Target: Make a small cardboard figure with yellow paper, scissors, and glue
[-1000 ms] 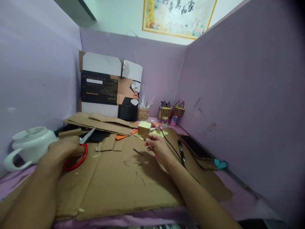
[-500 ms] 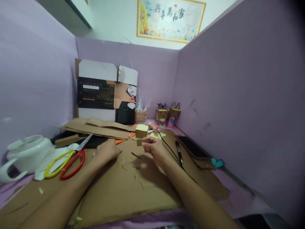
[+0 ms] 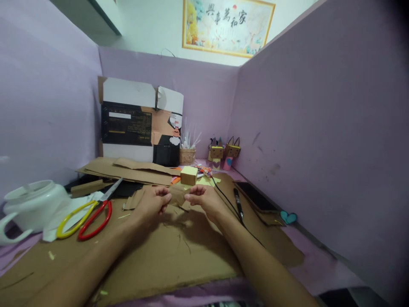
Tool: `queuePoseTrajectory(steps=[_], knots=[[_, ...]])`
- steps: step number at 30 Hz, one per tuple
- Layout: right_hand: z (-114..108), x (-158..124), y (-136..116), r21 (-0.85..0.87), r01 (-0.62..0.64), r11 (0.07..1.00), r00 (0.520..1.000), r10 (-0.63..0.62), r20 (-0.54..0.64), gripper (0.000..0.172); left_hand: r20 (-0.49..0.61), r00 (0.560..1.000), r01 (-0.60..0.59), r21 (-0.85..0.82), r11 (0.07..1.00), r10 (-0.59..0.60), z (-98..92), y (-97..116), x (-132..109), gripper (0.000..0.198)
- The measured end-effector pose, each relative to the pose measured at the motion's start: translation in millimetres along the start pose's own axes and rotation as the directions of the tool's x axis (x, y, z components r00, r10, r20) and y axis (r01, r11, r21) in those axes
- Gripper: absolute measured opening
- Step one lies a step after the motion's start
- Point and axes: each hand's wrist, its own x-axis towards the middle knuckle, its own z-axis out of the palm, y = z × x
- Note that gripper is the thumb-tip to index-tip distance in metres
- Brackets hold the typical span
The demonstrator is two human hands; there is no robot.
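A small brown piece of cardboard is held up between my two hands, above the big cardboard sheet. My left hand pinches its left side, and my right hand pinches the right side with thumb and fingers. Just behind the piece stands a small cardboard box with a pale yellow top. Left of my left hand lie some small cardboard pieces, partly hidden by that hand. Thin dark scraps are scattered on the sheet below.
On the left are scissors with yellow and red handles and a white teapot-like pot. Cardboard strips lie behind. A black pen, a cable and a dark phone-like slab are on the right. Cat-eared cardboard figures stand at the back.
My left hand has risen and moved right from the sheet to the cardboard piece. My right hand has lowered slightly. Small cardboard pieces now show where the left hand was.
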Motion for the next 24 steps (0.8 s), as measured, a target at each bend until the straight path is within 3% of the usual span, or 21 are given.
queuePoseTrajectory(steps=[12,18,20,22,24], knots=[[2.4,-0.7,3.7,-0.246,0.125,0.961,0.987,-0.146,-0.069,0.032,0.145,0.986,-0.063,-0.168,0.984,0.088,10.8,-6.6,-4.3,0.027],[3.7,-2.6,8.9,-0.362,0.280,0.889,0.951,-0.308,-0.021,0.028,0.140,0.988,-0.045,-0.138,0.989,0.065,12.9,-0.9,-8.5,0.025],[5.0,-3.9,7.8,-0.357,0.291,0.888,0.938,-0.338,-0.075,0.034,0.129,0.988,-0.062,-0.150,0.987,0.081,12.7,-1.9,-8.6,0.023],[6.6,-5.6,5.2,-0.289,0.236,0.928,0.951,-0.282,-0.130,0.038,0.114,0.987,-0.094,-0.167,0.981,0.114,12.1,-2.8,-8.6,0.021],[8.1,-7.3,2.6,-0.176,0.121,0.977,0.989,-0.133,-0.057,0.028,0.113,0.983,-0.124,-0.177,0.976,0.146,11.4,-2.6,-9.3,0.021]])
